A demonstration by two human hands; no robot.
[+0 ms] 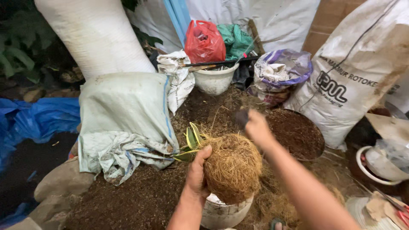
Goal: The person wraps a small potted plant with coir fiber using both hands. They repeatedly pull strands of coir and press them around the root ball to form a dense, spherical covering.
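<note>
My left hand (197, 172) grips the side of a ball of brown coconut fibre (233, 167) wrapped round a small plant whose yellow-green leaves (191, 140) stick out to the left. The ball rests over a white pot (225, 211) below it. My right hand (255, 126) is raised just beyond the ball, blurred, closed on a small dark tool (241, 117) whose kind I cannot make out. Dark soil mix (140, 196) covers the ground under both hands.
A round dark basin of soil (298, 133) lies right of my right hand. Large white sacks (353, 72) stand right and at the back; a flattened sack (123, 115) lies left. A white pot (215, 79), red bag (204, 42) and blue tarp (38, 119) surround the pile.
</note>
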